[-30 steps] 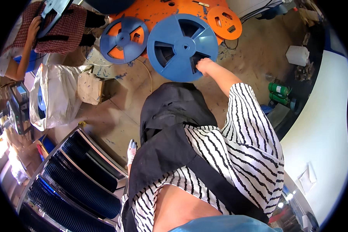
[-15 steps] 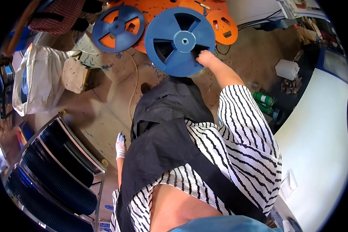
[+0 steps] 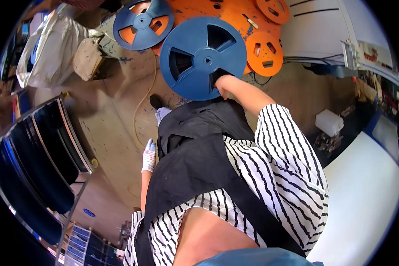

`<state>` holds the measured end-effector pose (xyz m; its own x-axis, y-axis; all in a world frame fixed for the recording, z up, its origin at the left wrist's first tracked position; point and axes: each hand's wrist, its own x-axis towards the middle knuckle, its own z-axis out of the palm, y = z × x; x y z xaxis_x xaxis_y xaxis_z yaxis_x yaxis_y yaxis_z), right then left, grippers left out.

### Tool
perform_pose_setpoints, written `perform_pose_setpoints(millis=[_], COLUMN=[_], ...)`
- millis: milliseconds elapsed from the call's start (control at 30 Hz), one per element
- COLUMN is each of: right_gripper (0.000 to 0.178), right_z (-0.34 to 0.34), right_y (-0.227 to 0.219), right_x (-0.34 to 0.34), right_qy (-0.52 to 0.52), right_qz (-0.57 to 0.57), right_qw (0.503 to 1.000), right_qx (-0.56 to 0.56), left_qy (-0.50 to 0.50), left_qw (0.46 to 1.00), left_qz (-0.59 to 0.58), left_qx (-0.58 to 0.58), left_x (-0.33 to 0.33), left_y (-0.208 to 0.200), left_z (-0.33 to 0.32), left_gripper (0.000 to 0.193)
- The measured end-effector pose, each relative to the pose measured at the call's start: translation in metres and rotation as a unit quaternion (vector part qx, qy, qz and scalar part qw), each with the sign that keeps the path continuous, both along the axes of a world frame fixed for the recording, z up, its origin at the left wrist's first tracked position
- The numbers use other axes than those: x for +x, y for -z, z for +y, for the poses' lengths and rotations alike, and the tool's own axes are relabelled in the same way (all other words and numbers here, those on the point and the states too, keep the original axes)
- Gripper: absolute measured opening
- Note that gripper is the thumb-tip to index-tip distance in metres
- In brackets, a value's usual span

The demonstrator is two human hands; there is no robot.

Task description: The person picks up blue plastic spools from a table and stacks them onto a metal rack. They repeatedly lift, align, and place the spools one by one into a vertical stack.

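We hold the large blue reel [image 3: 208, 60] by its five-o'clock cutout, right hand [image 3: 224, 84] closed, likely for purchase; left hand [image 3: 149, 157] empty, fingers extended.

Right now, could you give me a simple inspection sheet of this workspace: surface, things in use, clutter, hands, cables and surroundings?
Surface: orange surface, strewn with blue scraps.
Things in use: large blue reel with three cut-outs.
Clutter: second blue reel and orange reel nearby; scraps on the floor too.
Hands: bare right hand curled into the large reel's lower-right cut-out; gloved left hand beside the apron, nothing visible in it.
Cables: dark cables at right; pale hose across the floor.
Surroundings: whitish sack, dark rack, white container.
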<state>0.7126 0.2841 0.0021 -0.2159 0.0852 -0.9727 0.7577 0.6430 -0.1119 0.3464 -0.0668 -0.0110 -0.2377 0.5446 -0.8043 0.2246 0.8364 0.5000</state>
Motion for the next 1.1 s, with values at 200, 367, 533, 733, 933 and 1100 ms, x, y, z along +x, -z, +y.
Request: perform_pose_setpoints(millis=[200, 367, 533, 733, 933, 1100], right_gripper=[0.073, 0.05, 0.051, 0.051, 0.045, 0.048], right_z=[-0.002, -0.015, -0.016, -0.009, 0.027, 0.078], right_y=[0.021, 0.018, -0.016, -0.04, -0.075, -0.119], right_x=[0.02, 0.035, 0.022, 0.004, -0.042, -0.083], right_qy=[-0.05, -0.011, 0.005, 0.0, -0.067, -0.15], right_qz=[0.096, 0.252, 0.344, 0.4, 0.39, 0.356], right_qw=[0.994, 0.966, 0.933, 0.899, 0.896, 0.897], right_qx=[0.001, 0.057, 0.11, 0.179, 0.202, 0.216], left_qy=[-0.105, -0.19, -0.21, -0.164, -0.233, -0.279], left_qw=[0.994, 0.981, 0.978, 0.986, 0.972, 0.959], left_qz=[-0.037, 0.015, -0.002, 0.04, 0.021, 0.024], left_qx=[0.017, -0.044, 0.002, 0.017, 0.037, 0.044], left_x=[0.023, 0.036, 0.026, 0.044, 0.049, 0.053], left_y=[0.05, -0.024, 0.014, 0.022, 0.061, 0.094], left_z=[-0.073, -0.043, -0.078, -0.067, -0.093, -0.119], left_gripper=[0.044, 0.046, 0.044, 0.044, 0.045, 0.045])
